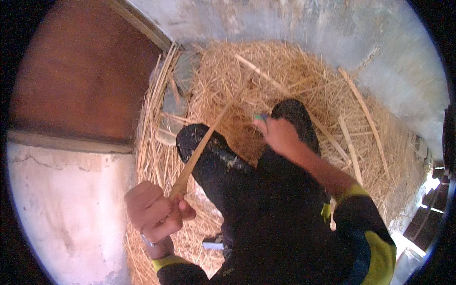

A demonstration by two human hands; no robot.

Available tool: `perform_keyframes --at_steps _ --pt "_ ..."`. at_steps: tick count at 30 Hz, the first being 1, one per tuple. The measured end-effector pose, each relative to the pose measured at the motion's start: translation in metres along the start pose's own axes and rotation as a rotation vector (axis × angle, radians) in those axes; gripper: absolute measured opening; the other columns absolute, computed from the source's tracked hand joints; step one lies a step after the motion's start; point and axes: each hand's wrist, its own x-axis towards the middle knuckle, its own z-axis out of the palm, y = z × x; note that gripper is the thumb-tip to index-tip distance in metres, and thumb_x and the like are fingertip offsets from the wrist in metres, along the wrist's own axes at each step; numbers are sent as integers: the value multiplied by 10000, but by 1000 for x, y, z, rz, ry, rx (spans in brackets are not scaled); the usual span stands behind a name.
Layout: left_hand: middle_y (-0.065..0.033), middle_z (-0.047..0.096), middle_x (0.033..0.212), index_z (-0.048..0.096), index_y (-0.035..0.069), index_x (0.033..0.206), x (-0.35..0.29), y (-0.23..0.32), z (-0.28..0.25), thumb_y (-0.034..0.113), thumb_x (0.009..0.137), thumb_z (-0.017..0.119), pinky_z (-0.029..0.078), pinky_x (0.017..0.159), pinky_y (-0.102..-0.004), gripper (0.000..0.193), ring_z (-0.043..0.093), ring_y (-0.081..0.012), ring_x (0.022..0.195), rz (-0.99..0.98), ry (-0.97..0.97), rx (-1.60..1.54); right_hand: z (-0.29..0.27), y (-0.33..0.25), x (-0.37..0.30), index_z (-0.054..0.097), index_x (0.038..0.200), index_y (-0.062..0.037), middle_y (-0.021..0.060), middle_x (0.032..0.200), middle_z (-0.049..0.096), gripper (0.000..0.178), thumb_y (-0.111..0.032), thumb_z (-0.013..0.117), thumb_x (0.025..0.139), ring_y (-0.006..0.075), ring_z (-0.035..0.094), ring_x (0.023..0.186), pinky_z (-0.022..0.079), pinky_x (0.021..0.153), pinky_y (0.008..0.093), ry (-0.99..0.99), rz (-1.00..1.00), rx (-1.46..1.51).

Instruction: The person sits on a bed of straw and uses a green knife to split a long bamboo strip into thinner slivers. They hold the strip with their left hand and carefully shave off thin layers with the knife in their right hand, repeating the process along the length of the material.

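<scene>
My left hand is closed in a fist around the near end of a long, flat, pale wooden strip. The strip slants up and away over my left knee, and its far end runs toward the straw. In front of my right knee, my right hand is closed on a small green and blue object. Only a bit of that object shows past the fingers, so its kind cannot be made out. A gap separates my right hand from the strip.
Loose straw and thin shavings cover the floor. Longer pale strips lie on the right, and a bundle of thin strips lies left. A brown panel and plastered walls close in the space. A pale flat object sits beside my leg.
</scene>
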Motion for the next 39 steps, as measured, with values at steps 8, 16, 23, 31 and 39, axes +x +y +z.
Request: perform_keyframes --at_steps 8,16,23,31,39 --pt "-6 266 420 311 67 581 7 -11 17 -20 753 508 162 327 -256 276 238 -148 327 9 297 111 -47 -102 -46 510 966 -2 230 618 553 330 -319 439 908 402 579 613 462 567 477 -187 -263 457" --pt "-48 339 382 271 42 501 12 -8 23 34 815 523 194 304 -280 402 278 -168 300 -162 398 207 -14 -63 4 558 880 -2 225 667 574 294 -283 470 890 399 582 622 472 557 467 -35 -187 308" --pt "-144 513 445 455 -27 557 30 10 42 61 839 527 314 350 -254 304 409 -164 350 -674 598 545 -5 -67 20 555 893 42 247 629 557 356 -298 451 901 418 575 625 466 572 480 -3 30 414" --pt "-124 537 469 474 -39 571 21 16 44 56 840 540 343 398 -238 292 454 -122 405 -839 701 523 -14 -81 12 579 908 14 247 663 575 364 -297 391 922 405 585 649 477 615 483 -69 -135 362" --pt "-83 537 488 470 -10 541 23 15 43 50 841 544 338 407 -240 315 453 -101 431 -884 715 569 -28 -105 -10 536 828 35 234 575 545 386 -334 451 904 408 578 588 467 539 481 -169 -252 402"
